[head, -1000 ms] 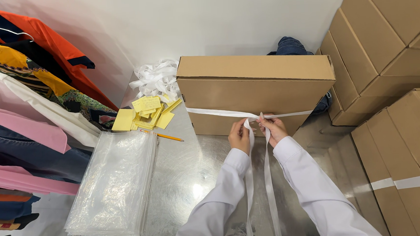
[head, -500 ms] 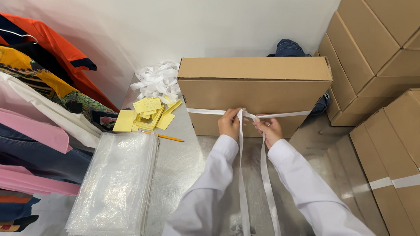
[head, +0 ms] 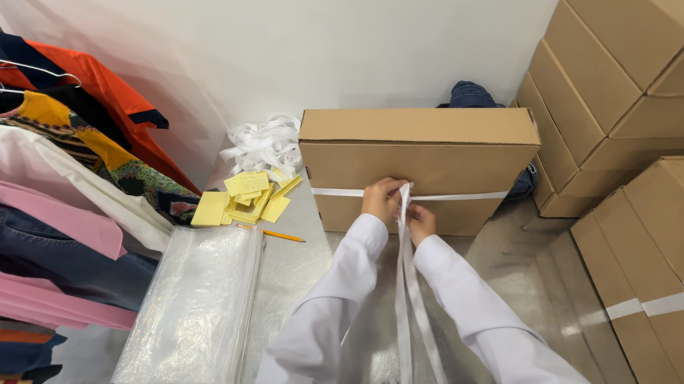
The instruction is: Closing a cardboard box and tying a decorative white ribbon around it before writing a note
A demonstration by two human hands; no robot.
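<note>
A flat brown cardboard box [head: 426,143] stands on its long edge on a metal table [head: 299,274]. A white strap [head: 469,196] runs around its front face. My left hand [head: 382,198] pinches the strap against the box front. Just to its right and a little lower, my right hand [head: 420,223] grips the same strap. Two loose strap ends [head: 406,307] hang down together between my white sleeves toward the bottom of the view.
A stack of clear plastic bags [head: 195,312] lies at the table's left. Yellow paper slips [head: 243,196], a pencil [head: 280,235] and a heap of white straps [head: 264,141] sit behind it. Clothes hang on a rack [head: 33,195] at left. Strapped cartons [head: 640,142] are stacked at right.
My hands have moved closer together and up against the box front. The two hanging strap ends have drawn in side by side and the band sits tighter on the box.
</note>
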